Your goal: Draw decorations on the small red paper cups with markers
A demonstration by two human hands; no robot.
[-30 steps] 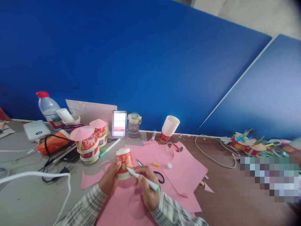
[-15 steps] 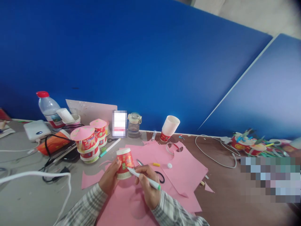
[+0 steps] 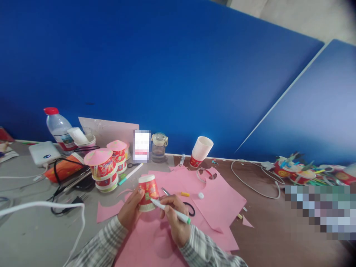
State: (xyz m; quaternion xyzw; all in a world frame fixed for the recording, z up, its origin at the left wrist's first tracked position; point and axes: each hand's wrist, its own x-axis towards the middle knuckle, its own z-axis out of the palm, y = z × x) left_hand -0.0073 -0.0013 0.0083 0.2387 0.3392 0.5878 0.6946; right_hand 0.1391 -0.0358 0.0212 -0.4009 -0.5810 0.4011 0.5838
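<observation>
My left hand point(image 3: 130, 210) grips an upside-down red paper cup point(image 3: 148, 193) standing on a sheet of pink paper point(image 3: 178, 207). My right hand point(image 3: 174, 218) is closed on a white marker with a green end point(image 3: 172, 212). The marker's tip touches the lower side of the cup. Black-handled scissors point(image 3: 187, 206) lie on the pink paper just behind my right hand.
Stacked red cups with pink lids point(image 3: 103, 170) stand to the left, beside a water bottle point(image 3: 59, 129), cables point(image 3: 63, 181) and a white marker point(image 3: 130, 174). A stack of paper cups point(image 3: 200, 151) and a small jar point(image 3: 159, 147) sit by the blue wall. More decorated cups point(image 3: 294, 171) are at far right.
Almost nothing differs. Both hands keep their hold, and the marker tip stays on the cup with only a slight shift.
</observation>
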